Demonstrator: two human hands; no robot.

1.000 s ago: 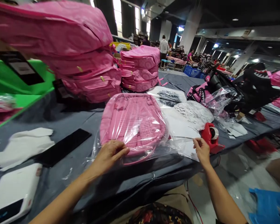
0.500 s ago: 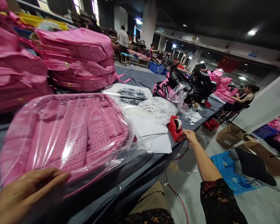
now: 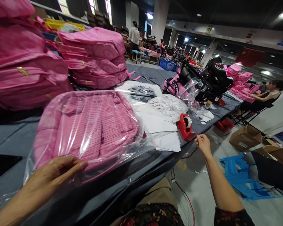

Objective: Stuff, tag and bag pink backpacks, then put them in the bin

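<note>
A pink backpack [image 3: 85,125] lies flat on the table inside a clear plastic bag [image 3: 129,150]. My left hand [image 3: 58,171] is at its near edge, thumb and fingers closed on the plastic. To the right, a red tape dispenser [image 3: 185,133] with a white roll of tape [image 3: 188,121] stands at the table's edge. Just off its front end is my right hand [image 3: 203,143], fingertips pinched together. Anything between those fingertips is too small to make out.
Stacks of pink backpacks [image 3: 94,56] stand behind on the table [image 3: 11,135]. White paper sheets [image 3: 168,141] lie beside the bag. Black bags [image 3: 217,75] are further along. A blue plastic stool [image 3: 238,172] and cardboard boxes [image 3: 246,138] are on the floor. A seated person [image 3: 269,94] works at right.
My right hand has drawn away from the tape dispenser, to the right and slightly toward me. My left hand stays at the plastic's edge. The view has swung left.
</note>
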